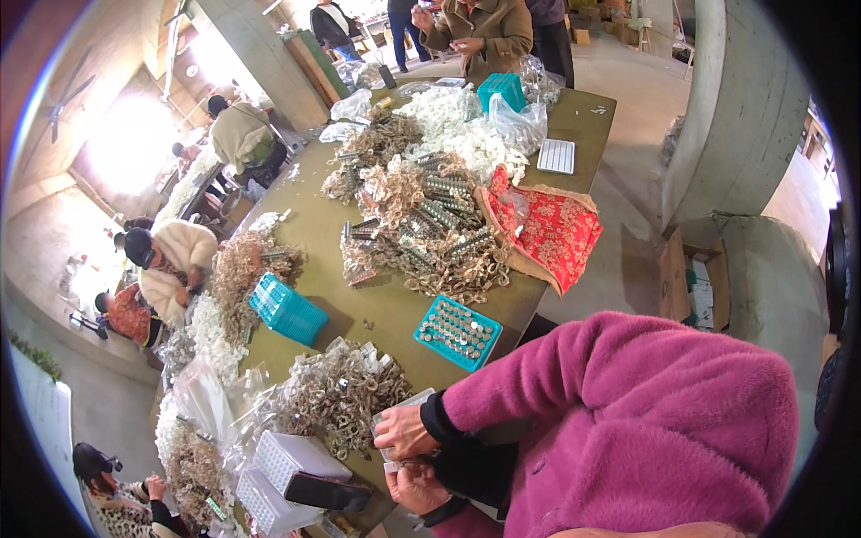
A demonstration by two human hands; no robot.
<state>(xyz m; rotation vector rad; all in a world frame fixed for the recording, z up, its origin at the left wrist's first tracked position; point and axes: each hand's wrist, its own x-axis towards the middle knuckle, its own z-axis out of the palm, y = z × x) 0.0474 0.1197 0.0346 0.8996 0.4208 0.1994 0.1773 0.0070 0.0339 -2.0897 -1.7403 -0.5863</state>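
Observation:
My right hand (pixel 405 431), in a magenta fleece sleeve with a black cuff, is closed, fingers curled, at the table's near edge. A pale, clear-walled tray (pixel 421 395) lies beside and partly under it. Just below, my left hand (pixel 416 490) is also closed, fingertips drawn together beside a small white edge. What either hand grips is too small and covered to name. A heap of small silvery, ring-shaped pieces (pixel 345 394) lies just beyond my hands. A turquoise tray (pixel 458 333) holds rows of small round metallic pieces, past my right forearm.
White perforated trays (pixel 300 455) and a dark phone-like slab (pixel 327 492) stand left of my hands. A turquoise basket (pixel 289 309) sits on the olive table (pixel 359 309). Larger heaps and red patterned cloth (pixel 560 229) lie farther off. Several people work around the table.

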